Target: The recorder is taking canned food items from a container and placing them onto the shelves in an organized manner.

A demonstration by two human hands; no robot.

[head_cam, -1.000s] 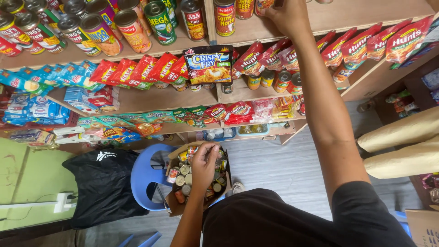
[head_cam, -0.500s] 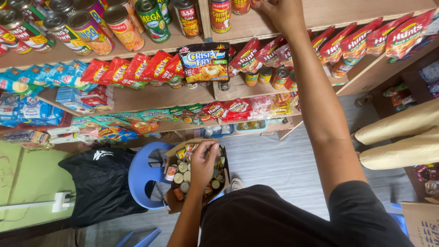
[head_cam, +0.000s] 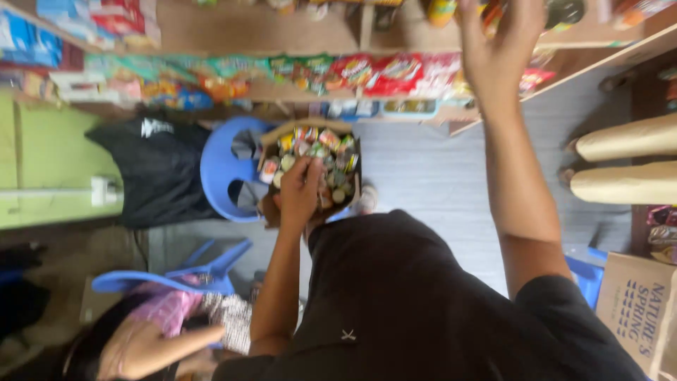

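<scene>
The left hand (head_cam: pixel 300 194), at centre frame, reaches down into a cardboard box (head_cam: pixel 310 166) full of small cans resting on a blue plastic chair (head_cam: pixel 226 169); blur hides whether its fingers grip a can. The right hand (head_cam: pixel 497 49), at upper right, is raised with fingers spread and empty before the shelf (head_cam: pixel 282 32).

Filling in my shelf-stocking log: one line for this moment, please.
left hand: in box of cans | right hand: raised at shelf, looks empty

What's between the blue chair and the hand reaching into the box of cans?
In the head view, only the cardboard box wall lies between the blue chair and the left hand, whose fingers touch the cans.
</scene>
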